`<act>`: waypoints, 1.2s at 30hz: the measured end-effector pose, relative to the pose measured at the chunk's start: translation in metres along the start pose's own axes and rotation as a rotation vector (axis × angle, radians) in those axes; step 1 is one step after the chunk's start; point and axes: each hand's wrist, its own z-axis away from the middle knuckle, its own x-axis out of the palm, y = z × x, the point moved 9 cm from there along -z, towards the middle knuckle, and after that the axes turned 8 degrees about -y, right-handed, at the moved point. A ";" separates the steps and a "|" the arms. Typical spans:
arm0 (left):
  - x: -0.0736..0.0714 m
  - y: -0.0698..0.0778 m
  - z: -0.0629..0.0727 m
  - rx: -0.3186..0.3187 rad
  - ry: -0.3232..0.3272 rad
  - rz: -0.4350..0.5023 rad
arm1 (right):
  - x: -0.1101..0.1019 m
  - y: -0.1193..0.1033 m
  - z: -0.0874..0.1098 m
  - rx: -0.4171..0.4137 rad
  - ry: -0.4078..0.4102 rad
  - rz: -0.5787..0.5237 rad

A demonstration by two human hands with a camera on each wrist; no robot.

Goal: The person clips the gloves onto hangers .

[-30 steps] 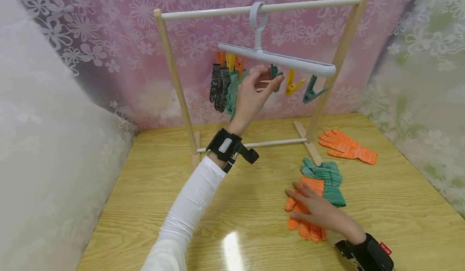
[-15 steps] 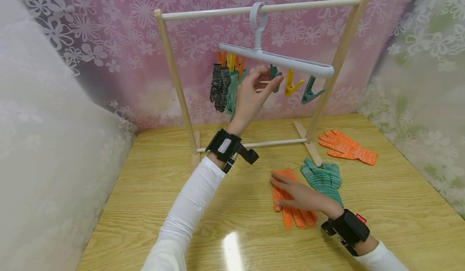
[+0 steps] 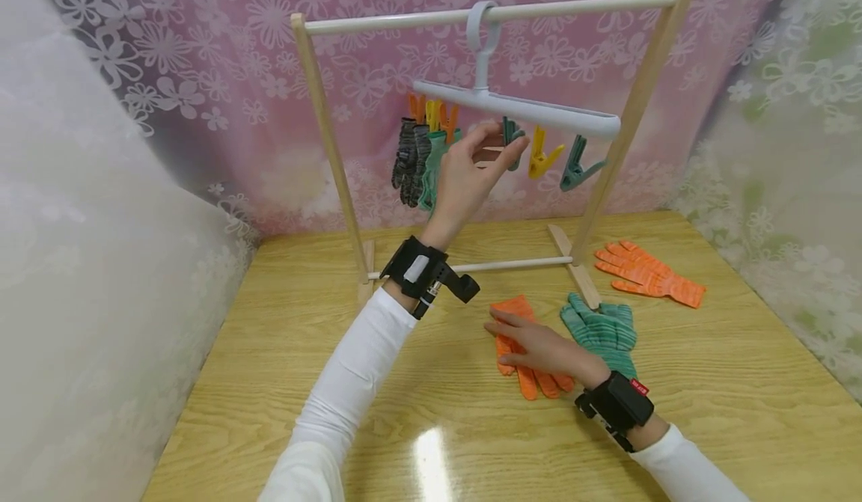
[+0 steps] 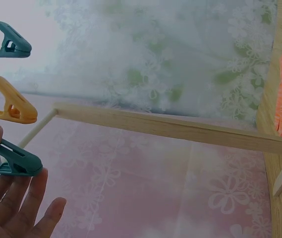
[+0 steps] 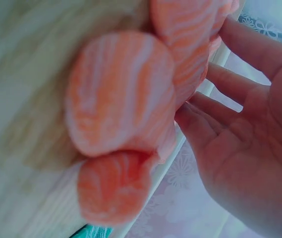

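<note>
Our left hand (image 3: pixel 465 167) is raised, thumb and fingers pinching the inner green clip (image 4: pixel 23 161) under the hanger (image 3: pixel 552 115). Levers sit closer than the yellow clip's (image 3: pixel 537 164), so presumably we're squeezing to spread its mouth. Right hand (image 3: pixel 544 349) is low, palm down, fingers extended on the near orange glove (image 3: pixel 515 309) on the table (image 3: pixel 303 352), likely controlling it. Can't tell if cloth is pinched.
</note>
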 end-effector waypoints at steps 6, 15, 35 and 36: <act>0.002 0.008 -0.004 0.007 0.013 -0.023 | -0.002 -0.002 -0.001 0.003 0.033 0.037; 0.003 0.011 -0.005 -0.011 -0.021 -0.046 | -0.063 0.008 0.004 0.112 0.359 0.126; -0.013 0.002 0.014 -0.075 -0.040 -0.016 | -0.049 0.042 -0.010 0.365 0.279 0.161; -0.013 0.002 0.015 -0.080 -0.050 -0.011 | -0.047 0.044 -0.010 0.375 0.275 0.158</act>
